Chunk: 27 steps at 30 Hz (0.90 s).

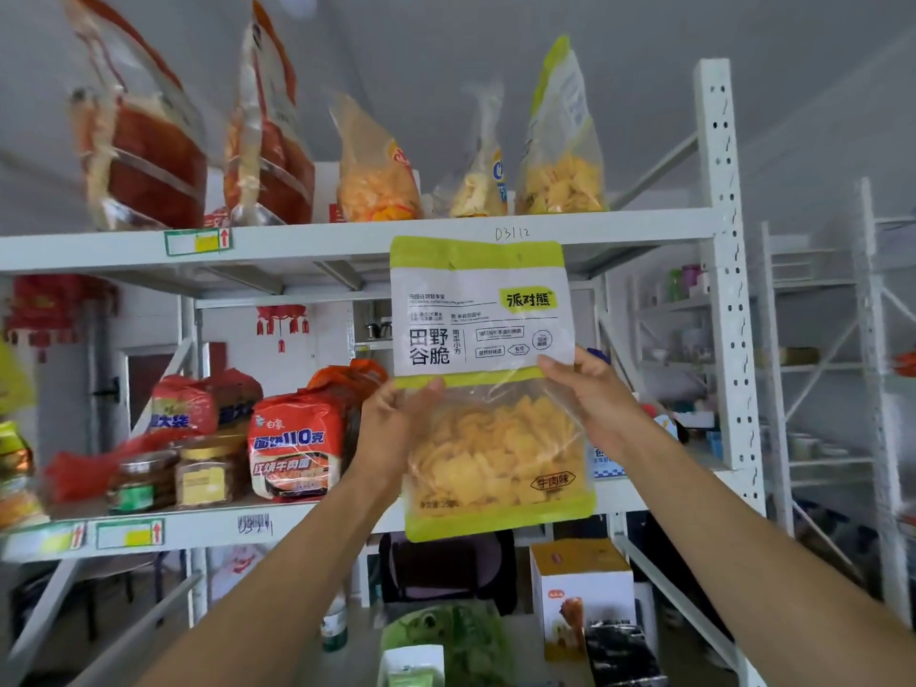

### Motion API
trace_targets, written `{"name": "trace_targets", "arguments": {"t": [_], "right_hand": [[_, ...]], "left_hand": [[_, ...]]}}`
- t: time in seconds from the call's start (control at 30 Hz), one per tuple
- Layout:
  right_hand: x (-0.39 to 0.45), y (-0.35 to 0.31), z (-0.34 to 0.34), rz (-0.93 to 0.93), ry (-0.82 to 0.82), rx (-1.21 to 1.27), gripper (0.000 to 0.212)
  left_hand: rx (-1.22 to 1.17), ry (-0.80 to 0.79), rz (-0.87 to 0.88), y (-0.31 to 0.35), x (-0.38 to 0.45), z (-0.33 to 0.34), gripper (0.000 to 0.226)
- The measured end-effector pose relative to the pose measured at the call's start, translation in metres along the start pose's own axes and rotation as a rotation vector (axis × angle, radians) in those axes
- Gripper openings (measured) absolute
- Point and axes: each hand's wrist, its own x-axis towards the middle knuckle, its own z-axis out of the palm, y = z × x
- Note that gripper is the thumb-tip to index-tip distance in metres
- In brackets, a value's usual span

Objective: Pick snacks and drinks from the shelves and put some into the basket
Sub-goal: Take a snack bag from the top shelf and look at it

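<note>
A green-and-white bag of yellow square crisps (488,389) is held upright in front of the middle shelf. My left hand (391,428) grips its left edge, thumb on the front. My right hand (595,394) grips its right edge at the green band. A matching bag (562,136) stands on the top shelf (347,240), to the right. No basket can be made out with certainty; something green (446,642) lies low at the bottom centre.
The top shelf also carries red snack bags (143,141) and orange crisp bags (376,171). Red noodle packs (297,448) and jars (203,473) sit on the middle shelf. A white-and-orange box (585,592) stands below. A white upright (728,270) rises at right.
</note>
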Motion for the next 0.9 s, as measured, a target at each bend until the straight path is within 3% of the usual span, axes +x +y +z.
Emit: {"name": "trace_targets", "arguments": {"t": [0.07,0.27,0.63,0.8,0.9], "right_hand": [[-0.004,0.004,-0.002,0.015,-0.031,0.076,0.034],[-0.013,0.010,-0.007,0.027,-0.035,0.153,0.031],[-0.006,0.026,0.000,0.106,0.006,0.227,0.017],[-0.003,0.040,0.011,0.160,-0.103,0.232,0.032],[-0.002,0.055,0.024,0.230,-0.068,0.184,0.025]], "left_hand": [[-0.049,-0.048,-0.032,0.006,-0.002,-0.001,0.015],[-0.038,-0.171,-0.018,0.011,0.000,-0.009,0.029],[0.111,-0.146,0.018,0.008,-0.012,-0.019,0.027],[0.161,-0.088,0.022,0.008,-0.027,-0.025,0.027],[0.297,-0.122,-0.010,0.010,-0.037,-0.038,0.037]]}}
